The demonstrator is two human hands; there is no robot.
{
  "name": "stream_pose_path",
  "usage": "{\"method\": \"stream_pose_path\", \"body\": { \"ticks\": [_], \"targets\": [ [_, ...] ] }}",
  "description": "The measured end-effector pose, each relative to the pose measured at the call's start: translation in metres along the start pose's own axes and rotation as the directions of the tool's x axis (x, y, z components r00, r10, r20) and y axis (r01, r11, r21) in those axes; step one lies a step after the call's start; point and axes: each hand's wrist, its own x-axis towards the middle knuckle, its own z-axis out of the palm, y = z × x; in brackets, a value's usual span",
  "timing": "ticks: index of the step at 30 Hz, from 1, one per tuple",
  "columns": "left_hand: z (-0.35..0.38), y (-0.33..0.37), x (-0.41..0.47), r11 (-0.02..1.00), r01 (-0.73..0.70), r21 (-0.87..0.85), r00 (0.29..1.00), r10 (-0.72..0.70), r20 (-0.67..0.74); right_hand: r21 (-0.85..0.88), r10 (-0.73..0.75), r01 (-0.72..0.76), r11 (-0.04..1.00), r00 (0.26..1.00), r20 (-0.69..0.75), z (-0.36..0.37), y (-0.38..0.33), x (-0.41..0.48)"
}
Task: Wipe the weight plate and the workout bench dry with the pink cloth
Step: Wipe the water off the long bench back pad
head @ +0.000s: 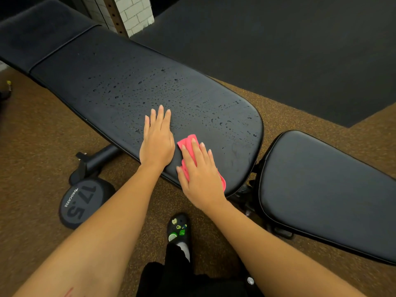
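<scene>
The black workout bench [120,82] runs from upper left to lower right, and many water drops cover its long back pad. My left hand [157,139] lies flat and empty on the pad near its front edge, fingers together. Just right of it, my right hand [200,174] presses the pink cloth [187,142] flat onto the pad; most of the cloth is hidden under the palm. A round black weight marked 17.5 [82,203] rests on the floor under the bench, left of my left forearm.
The separate seat pad [325,189] sits at the right. A bench leg and foot [94,161] stand on the brown speckled floor. My black shoe [179,230] is below the bench edge. A black mat [300,50] and a white brick pillar [137,13] lie behind.
</scene>
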Motion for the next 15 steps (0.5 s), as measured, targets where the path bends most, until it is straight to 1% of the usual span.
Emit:
{"method": "stream_pose_path", "body": {
  "ticks": [2, 4, 7, 9, 11, 13, 15],
  "targets": [
    [0.002, -0.001, 0.001, 1.000, 0.005, 0.011, 1.000, -0.005, 0.008, -0.032, -0.011, 0.011, 0.999, 1.000, 0.008, -0.003, 0.014, -0.014],
    [0.003, -0.002, 0.000, 1.000, 0.008, 0.021, 1.000, -0.009, 0.018, -0.086, 0.019, -0.021, 0.996, 1.000, -0.022, -0.008, 0.035, -0.018],
    [0.004, -0.002, -0.001, 1.000, 0.014, 0.021, 0.999, -0.015, 0.035, -0.137, 0.152, -0.162, 0.977, 0.985, -0.080, -0.017, 0.066, -0.011],
    [0.004, -0.001, 0.000, 1.000, 0.019, 0.005, 0.999, -0.019, 0.037, -0.070, 0.270, -0.275, 0.959, 0.960, -0.078, -0.020, 0.072, -0.004],
    [0.003, -0.001, 0.000, 0.999, 0.029, -0.013, 0.999, -0.029, 0.031, 0.025, 0.341, -0.340, 0.940, 0.935, -0.096, -0.018, 0.063, -0.004],
    [0.003, 0.000, 0.001, 0.999, 0.034, -0.028, 0.999, -0.033, 0.021, 0.058, 0.349, -0.344, 0.937, 0.928, -0.132, -0.013, 0.047, -0.012],
    [0.002, 0.000, 0.001, 0.999, 0.032, -0.033, 0.999, -0.032, 0.013, 0.030, 0.294, -0.293, 0.956, 0.948, -0.118, -0.010, 0.036, -0.023]
  ]
}}
